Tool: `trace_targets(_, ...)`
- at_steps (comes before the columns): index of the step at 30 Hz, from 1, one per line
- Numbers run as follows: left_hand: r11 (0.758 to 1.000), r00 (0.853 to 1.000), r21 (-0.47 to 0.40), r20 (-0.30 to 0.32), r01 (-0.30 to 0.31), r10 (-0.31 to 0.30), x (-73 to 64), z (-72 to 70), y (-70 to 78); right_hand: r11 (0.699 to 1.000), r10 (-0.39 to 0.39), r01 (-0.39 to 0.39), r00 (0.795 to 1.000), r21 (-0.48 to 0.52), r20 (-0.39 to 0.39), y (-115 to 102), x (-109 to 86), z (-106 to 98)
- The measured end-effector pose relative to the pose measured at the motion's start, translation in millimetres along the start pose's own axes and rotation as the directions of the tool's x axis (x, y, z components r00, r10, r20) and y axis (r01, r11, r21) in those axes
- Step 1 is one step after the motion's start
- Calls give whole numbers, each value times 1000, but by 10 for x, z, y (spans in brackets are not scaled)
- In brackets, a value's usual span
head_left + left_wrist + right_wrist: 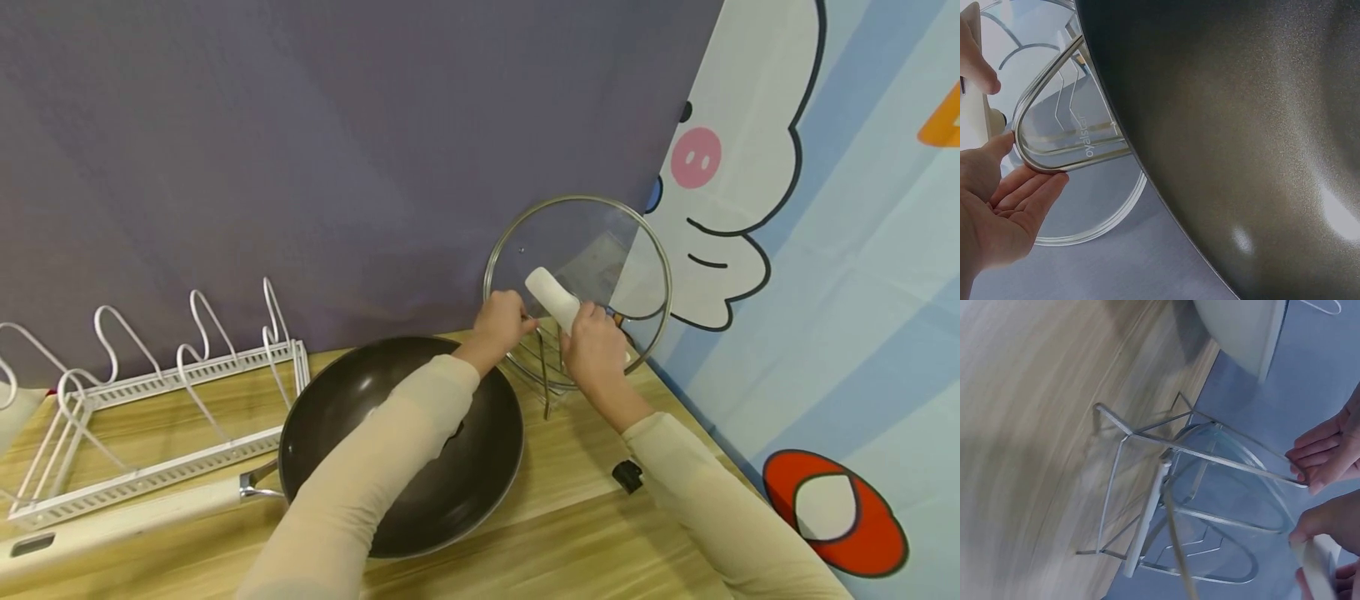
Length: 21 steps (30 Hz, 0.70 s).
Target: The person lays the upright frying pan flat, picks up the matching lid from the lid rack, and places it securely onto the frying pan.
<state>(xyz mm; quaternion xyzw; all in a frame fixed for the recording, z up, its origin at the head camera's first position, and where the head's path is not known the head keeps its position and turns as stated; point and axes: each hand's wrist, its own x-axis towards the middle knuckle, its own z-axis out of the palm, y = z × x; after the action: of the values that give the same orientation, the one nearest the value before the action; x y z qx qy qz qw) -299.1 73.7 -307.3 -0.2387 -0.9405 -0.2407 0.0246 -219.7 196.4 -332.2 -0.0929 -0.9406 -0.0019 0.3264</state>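
A glass pot lid (555, 242) with a metal rim stands upright in a wire lid rack (544, 375). My right hand (596, 350) grips the lid's white handle (550, 292), also seen in the right wrist view as a pale handle (1317, 569). With thumb and fingertips, my left hand (501, 323) pinches the rounded end of the rack's front wire loop (1041, 169). Both hands are close together, the left hand (1332, 447) on the rack beside the right. A dark wok (480, 483) lies below my left forearm, which hides part of it.
Left of the wok stands a white rack (202, 454) with curved wire dividers. The wok's long pale handle (150, 512) runs along its front. A small black object (627, 476) lies on the wooden tabletop (570, 542). A grey curtain (300, 167) and a patterned blue one (840, 350) hang behind.
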Motion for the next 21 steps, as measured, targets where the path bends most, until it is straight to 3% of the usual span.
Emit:
trace_targets(5, 1000, 1000, -21, 3, -1, 1, -10, -7, 1, 996, -14, 25, 994, 91, -113, 33, -9, 39)
trace_targets(11, 1000, 1000, -18, 6, 7, -7, -14, -10, -12, 990, -78, 102, 968, 93, -237, 76, -15, 120)
trace_targets(21, 1000, 1000, -6, 8, 11, -11, 7, 6, -25, 984, -105, 141, 952, 109, -289, 92, -28, 160)
